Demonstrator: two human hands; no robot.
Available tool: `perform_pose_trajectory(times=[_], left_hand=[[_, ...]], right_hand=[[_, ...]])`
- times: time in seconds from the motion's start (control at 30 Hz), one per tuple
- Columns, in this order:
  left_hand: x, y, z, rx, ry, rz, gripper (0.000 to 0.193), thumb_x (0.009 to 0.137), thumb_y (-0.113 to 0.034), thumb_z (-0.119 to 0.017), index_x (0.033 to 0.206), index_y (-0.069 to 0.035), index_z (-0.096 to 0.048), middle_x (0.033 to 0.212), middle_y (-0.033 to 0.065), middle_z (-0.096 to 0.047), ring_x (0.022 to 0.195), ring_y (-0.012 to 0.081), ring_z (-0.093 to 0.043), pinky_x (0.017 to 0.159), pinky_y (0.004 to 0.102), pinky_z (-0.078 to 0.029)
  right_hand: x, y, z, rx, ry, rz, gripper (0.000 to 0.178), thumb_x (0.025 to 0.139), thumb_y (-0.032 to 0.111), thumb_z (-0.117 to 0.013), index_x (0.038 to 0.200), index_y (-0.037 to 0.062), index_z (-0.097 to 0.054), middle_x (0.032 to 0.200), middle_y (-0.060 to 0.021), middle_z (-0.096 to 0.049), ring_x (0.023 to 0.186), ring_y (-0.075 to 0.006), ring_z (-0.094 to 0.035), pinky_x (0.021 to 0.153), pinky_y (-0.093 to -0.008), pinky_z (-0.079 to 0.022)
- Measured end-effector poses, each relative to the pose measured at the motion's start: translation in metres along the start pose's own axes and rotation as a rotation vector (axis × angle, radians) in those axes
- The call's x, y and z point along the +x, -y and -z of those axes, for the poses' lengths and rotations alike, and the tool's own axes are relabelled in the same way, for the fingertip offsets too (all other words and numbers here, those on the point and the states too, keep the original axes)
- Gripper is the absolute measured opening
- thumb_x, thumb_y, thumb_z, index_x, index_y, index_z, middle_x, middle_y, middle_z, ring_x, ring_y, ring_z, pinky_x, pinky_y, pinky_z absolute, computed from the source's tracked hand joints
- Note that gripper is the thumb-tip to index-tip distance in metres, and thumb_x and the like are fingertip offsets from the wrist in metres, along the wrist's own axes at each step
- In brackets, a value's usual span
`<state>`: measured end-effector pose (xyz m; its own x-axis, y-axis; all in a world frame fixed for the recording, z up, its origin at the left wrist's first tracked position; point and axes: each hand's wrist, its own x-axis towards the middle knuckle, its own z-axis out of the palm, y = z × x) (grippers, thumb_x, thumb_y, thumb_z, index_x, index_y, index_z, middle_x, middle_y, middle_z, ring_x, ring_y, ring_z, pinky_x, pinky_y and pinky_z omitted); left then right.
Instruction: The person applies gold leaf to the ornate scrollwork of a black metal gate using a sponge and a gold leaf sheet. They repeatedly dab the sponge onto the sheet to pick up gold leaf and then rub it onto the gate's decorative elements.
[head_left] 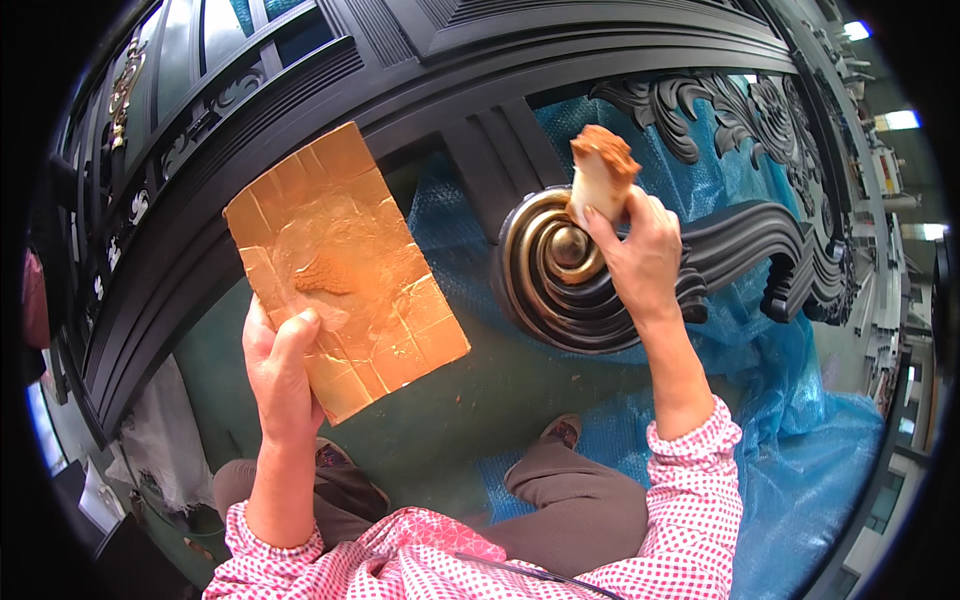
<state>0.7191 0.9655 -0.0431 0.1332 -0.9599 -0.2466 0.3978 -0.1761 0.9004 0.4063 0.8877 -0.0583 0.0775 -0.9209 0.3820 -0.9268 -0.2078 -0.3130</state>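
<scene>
My left hand [280, 365] grips the lower left edge of a flat piece of cardboard [385, 240], thumb on top. Gold paint covers the cardboard, with a thicker, textured smear around its middle. Between the thumb and fingers of my right hand [648, 260] is a pale sponge [603, 180], its upper end stained orange-gold. Just below the sponge lies a dark carved scroll [535, 310] with a round knob [569, 247] at its centre. Gold shows on the knob and inner spiral ridges, while the outer rings look black. Whether the sponge touches the scroll, I cannot tell.
A large dark grey moulded frame [420, 100] arches across the far side. Carved dark leaf ornament [690, 105] sits at upper right, above a curved arm [750, 235] running from the scroll. Blue bubble wrap [800, 460] covers floor at right. Clear plastic [170, 440] lies at left.
</scene>
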Motion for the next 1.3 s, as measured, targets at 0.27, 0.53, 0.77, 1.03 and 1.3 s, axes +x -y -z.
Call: perform_pose_trajectory(times=[0.27,0.53,0.77,1.03,1.3], left_hand=[[0.015,0.007,0.005,-0.025,0.032,-0.022,0.038,0.085,-0.007,-0.049,0.122,0.004,-0.044,0.111,0.0129,-0.057,0.096,0.0170,-0.060,0.083,0.0302,-0.051],[0.023,0.016,0.011,-0.039,0.057,0.005,0.036,0.085,-0.005,-0.048,0.121,0.003,-0.045,0.110,0.0118,-0.058,0.095,0.0158,-0.059,0.085,0.0297,-0.049],[0.028,0.025,0.017,-0.028,0.082,0.037,0.037,0.085,-0.004,-0.048,0.121,0.003,-0.045,0.110,0.0113,-0.058,0.096,0.0157,-0.059,0.085,0.0300,-0.049],[0.037,0.031,0.026,0.021,0.088,0.054,0.038,0.086,-0.006,-0.048,0.122,0.004,-0.044,0.111,0.0117,-0.058,0.096,0.0161,-0.059,0.085,0.0301,-0.049],[0.039,0.033,0.033,0.041,0.124,0.081,0.036,0.086,-0.005,-0.048,0.121,0.004,-0.045,0.112,0.0116,-0.057,0.097,0.0162,-0.059,0.085,0.0301,-0.049]], right_hand=[[-0.014,0.034,-0.031,0.035,0.132,0.149,0.026,0.075,0.026,-0.068,0.089,0.0052,-0.060,0.081,-0.0113,-0.061,0.079,-0.0308,-0.058,0.075,-0.0405,-0.042],[-0.016,0.028,0.003,0.071,0.043,-0.061,0.028,0.078,0.025,-0.069,0.090,0.0014,-0.061,0.077,-0.0123,-0.057,0.073,-0.0279,-0.055,0.067,-0.0385,-0.044],[-0.059,0.044,0.001,-0.036,0.250,0.073,0.024,0.070,0.017,-0.072,0.088,0.0069,-0.061,0.081,-0.0076,-0.059,0.081,-0.0277,-0.057,0.072,-0.0400,-0.042],[-0.055,0.045,-0.008,0.140,-0.039,-0.059,0.027,0.076,0.022,-0.072,0.087,0.0044,-0.055,0.078,-0.0101,-0.056,0.076,-0.0310,-0.054,0.069,-0.0409,-0.042],[-0.129,0.034,0.021,-0.173,0.150,-0.045,0.032,0.061,0.013,-0.076,0.088,0.0092,-0.059,0.082,-0.0031,-0.059,0.080,-0.0237,-0.057,0.070,-0.0368,-0.040]])
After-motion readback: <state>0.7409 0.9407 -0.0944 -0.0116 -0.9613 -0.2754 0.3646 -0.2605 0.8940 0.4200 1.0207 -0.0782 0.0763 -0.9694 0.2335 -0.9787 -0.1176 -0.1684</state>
